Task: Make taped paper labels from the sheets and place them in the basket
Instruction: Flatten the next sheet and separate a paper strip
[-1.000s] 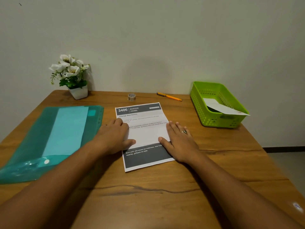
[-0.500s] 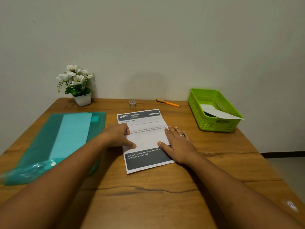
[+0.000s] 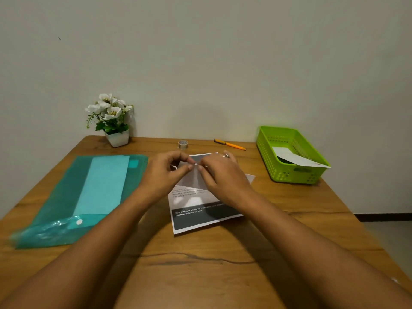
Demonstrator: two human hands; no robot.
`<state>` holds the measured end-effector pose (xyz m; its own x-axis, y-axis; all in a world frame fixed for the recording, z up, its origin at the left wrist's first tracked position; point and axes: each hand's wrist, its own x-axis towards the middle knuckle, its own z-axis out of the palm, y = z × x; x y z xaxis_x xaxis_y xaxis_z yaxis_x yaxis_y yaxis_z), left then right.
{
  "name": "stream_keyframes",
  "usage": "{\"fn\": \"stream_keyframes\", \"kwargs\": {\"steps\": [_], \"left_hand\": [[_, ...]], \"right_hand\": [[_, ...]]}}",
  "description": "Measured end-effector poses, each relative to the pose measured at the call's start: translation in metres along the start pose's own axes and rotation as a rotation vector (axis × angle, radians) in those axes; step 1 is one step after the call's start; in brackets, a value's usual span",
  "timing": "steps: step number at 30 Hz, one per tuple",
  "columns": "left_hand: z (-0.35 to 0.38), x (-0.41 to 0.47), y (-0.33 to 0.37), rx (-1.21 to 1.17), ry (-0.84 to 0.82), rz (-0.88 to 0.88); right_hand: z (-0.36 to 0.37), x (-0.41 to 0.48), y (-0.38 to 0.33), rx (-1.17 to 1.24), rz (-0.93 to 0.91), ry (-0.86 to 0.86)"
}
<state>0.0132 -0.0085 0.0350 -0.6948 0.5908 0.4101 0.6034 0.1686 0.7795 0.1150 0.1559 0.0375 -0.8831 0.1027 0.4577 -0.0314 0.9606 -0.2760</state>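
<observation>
A printed paper sheet [image 3: 200, 210] with dark bands lies on the wooden table [image 3: 200, 264] in front of me. Its far edge is lifted and folded towards me. My left hand [image 3: 165, 177] and my right hand [image 3: 220, 179] both pinch that raised edge between thumb and fingers, close together. A small roll of clear tape [image 3: 182, 144] stands beyond the sheet. At the right sits a green basket [image 3: 289, 170] with one folded paper label [image 3: 296, 160] leaning inside it.
A teal plastic folder [image 3: 73, 197] holding a light blue sheet lies at the left. A white pot of white flowers [image 3: 113, 123] stands at the back left by the wall. An orange pen [image 3: 230, 144] lies behind the sheet.
Both hands left their flat rest on the sheet, moved to its far edge and lifted it, folding it towards me. The camera view tilted upward.
</observation>
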Motion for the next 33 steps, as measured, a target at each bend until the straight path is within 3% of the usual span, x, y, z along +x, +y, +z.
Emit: {"fn": "stream_keyframes", "kwargs": {"steps": [6, 11, 21, 28, 33], "left_hand": [[-0.022, 0.011, 0.017, -0.127, 0.011, 0.052], [-0.028, 0.015, 0.020, -0.165, 0.032, 0.043], [-0.040, 0.017, 0.021, -0.247, 0.162, -0.004], [-0.047, 0.020, 0.015, -0.276, 0.265, -0.047], [-0.049, 0.015, 0.004, -0.328, 0.303, -0.092]], "right_hand": [[-0.003, 0.016, -0.016, 0.185, -0.026, 0.175], [-0.004, 0.017, -0.017, 0.364, 0.024, 0.186], [-0.010, 0.005, 0.016, 0.302, 0.054, 0.119], [-0.010, -0.005, 0.047, 0.286, 0.181, 0.093], [-0.023, -0.003, 0.050, 0.531, 0.295, 0.190]]}}
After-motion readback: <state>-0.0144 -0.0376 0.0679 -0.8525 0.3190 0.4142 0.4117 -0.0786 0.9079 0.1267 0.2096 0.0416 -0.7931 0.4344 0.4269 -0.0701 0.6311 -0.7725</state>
